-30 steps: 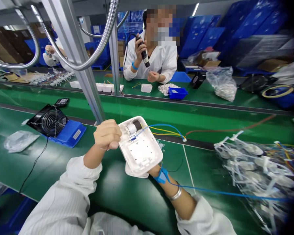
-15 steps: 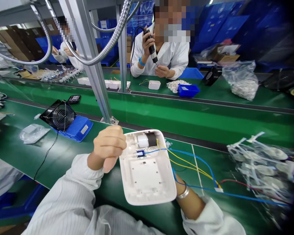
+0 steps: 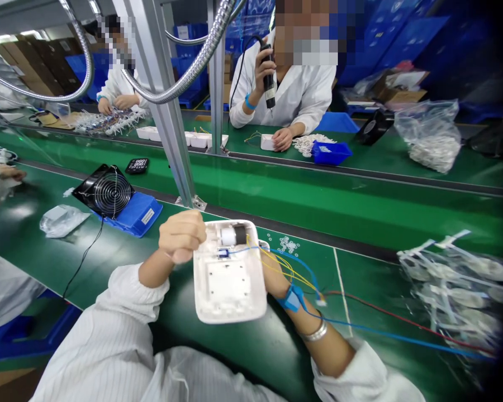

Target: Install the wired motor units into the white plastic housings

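White round-cornered plastic housing (image 3: pixel 229 282), just right of my left hand (image 3: pixel 182 237) — curled into a fist, covering my right hand (image 3: pixel 274 273) — grip I can't tell.

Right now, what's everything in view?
housing: one, white, centre front
cylinder: one, white/black, inside housing
wires: several, multicoloured, beside housing
rings: many, whitish, beyond housing
fan: one, black, left
bin: one, blue, by fan
display: one, black, behind fan
bag: one, clear, beside fan
bundled parts: many, whitish, right
tool: one, black, opposite
small tray: one, blue, opposite
co-workers: several, white-sleeved, opposite and left
left hand: one, bare, at housing
right hand: one, bare, mostly behind housing
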The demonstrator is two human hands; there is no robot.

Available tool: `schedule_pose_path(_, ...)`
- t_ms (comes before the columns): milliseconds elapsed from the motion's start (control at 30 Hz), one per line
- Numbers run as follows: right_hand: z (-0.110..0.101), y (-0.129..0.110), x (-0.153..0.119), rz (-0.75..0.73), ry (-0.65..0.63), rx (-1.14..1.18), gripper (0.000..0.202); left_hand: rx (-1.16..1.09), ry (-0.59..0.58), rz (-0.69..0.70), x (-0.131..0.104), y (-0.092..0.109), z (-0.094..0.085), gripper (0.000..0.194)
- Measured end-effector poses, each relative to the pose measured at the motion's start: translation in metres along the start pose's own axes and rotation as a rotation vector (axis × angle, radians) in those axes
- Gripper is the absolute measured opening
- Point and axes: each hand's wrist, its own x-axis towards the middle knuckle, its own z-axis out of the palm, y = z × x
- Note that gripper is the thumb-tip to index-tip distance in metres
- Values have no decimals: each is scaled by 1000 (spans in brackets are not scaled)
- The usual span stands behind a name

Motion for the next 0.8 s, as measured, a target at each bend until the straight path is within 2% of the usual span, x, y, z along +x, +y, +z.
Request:
schedule_pose_path(167,6,2,-1,-58,83,-78,20,117,-55,-314,-58,-14,-36,54)
schedule_pose_path(300,6,2,-1,-57,84,-121,21,183,-128,-418,-98,-23,-60,53)
schedule_pose_path(400,5,1,1,-74,69,-59,22,220,-205,-480,-117,-28,-72,52)
schedule_pose_path(533,4,0,1,-73,72,-45,22,271,-293,-559,-128,-31,-85,48)
schedule_pose_path(667,4,0,0,-68,80,-23,21,328,-353,-631,-128,-30,-96,42)
schedule_pose_path(800,6,0,-2,-31,107,7,23,438,-301,-683,-120,-17,-96,32)
